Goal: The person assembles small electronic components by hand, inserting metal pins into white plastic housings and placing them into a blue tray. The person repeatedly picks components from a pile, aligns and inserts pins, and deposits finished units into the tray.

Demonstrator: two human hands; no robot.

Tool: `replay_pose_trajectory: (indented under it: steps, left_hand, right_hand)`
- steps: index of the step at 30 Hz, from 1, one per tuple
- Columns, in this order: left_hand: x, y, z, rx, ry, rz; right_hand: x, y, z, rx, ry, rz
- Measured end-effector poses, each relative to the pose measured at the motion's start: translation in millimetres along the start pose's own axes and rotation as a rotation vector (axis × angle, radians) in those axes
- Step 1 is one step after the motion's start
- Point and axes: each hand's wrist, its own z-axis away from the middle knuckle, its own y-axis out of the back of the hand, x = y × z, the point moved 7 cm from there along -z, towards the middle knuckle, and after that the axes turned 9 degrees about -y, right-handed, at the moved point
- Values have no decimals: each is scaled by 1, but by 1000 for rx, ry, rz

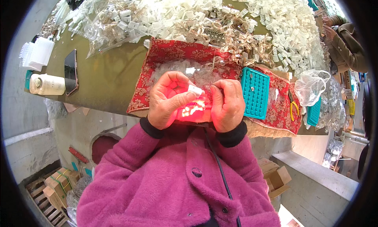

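My left hand [167,100] pinches a small white rectangular plastic piece [195,89] between thumb and fingers. Just to its right is my right hand [229,106], thumb and forefinger pressed together; whatever lies in that pinch is too small to make out. A bright red glow falls on my palms and on the patterned red cloth [138,93] beneath them. Behind my hands, clear plastic bits [173,67] lie heaped on the cloth. A teal tray [255,93] with rows of small hollows rests right of my right hand.
Many pale plastic pieces [285,34] cover the table's far side, with tangled brownish fittings [240,40] before them. Yellow-handled pliers [293,108] and a clear bag [312,87] lie right. A phone [71,71] and whitish bottle [51,85] are left. Another person's arm [348,40] shows far right.
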Motion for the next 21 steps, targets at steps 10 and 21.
replay_pose_trajectory:
  steps: [10,21]
  left_hand:
    - [1,-2,0,-47,-15,-50]
    - [1,0,3,-61,4,-142]
  right_hand:
    - [20,-16,7,-123,-401,-605]
    - [17,-8,4,-96,-229,-382]
